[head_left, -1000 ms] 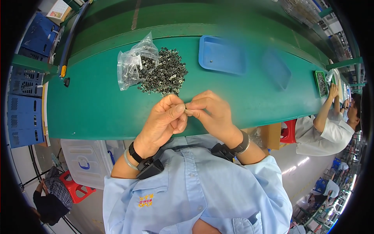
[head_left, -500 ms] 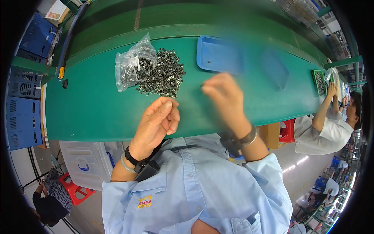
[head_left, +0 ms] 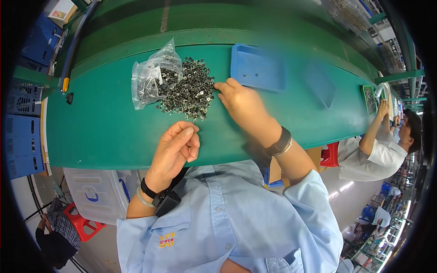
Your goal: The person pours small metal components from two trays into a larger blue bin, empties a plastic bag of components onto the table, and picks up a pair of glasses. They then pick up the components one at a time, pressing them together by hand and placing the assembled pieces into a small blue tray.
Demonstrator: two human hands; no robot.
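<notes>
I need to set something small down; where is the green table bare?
Left: green table between the clear bag and the table's left edge. Right: between the right forearm and the farther-right blue tray. Crowded: the pile of small parts, with the right hand at its edge and the left hand just below.

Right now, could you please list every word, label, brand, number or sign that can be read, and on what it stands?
Embroidered lettering, yellow and pink, on the light blue shirt: present, but I do not copy its wording.
White card at upper left: any print is too small to read.
Clear plastic bag and blue tray: no lettering that I can make out.
</notes>
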